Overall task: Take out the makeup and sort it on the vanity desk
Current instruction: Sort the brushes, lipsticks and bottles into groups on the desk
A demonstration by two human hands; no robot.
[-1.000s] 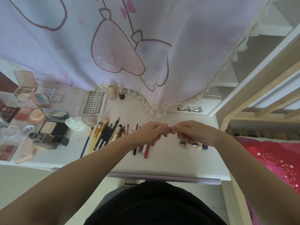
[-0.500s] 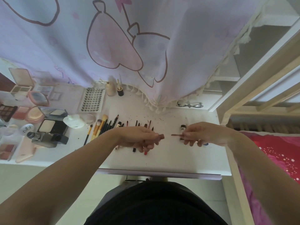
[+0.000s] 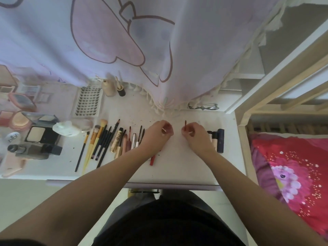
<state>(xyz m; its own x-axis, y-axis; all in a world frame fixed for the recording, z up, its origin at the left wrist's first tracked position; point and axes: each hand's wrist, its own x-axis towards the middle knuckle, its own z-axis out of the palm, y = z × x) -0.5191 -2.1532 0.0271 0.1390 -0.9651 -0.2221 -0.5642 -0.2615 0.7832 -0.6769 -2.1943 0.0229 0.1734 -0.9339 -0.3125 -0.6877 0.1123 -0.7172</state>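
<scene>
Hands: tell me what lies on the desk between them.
Head view: only bare white desk shows between the left hand and the right hand, which holds a thin red stick.

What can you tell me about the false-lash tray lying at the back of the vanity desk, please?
The false-lash tray is a flat, pale rectangular card that looks like plastic, holding many rows of small dark lash clusters, with dark print along its far edge. It lies face up on the white vanity desk, near the hem of the pink curtain. A beige bottle stands just to its right, and brushes lie nearer the person. Neither hand touches it.
</scene>
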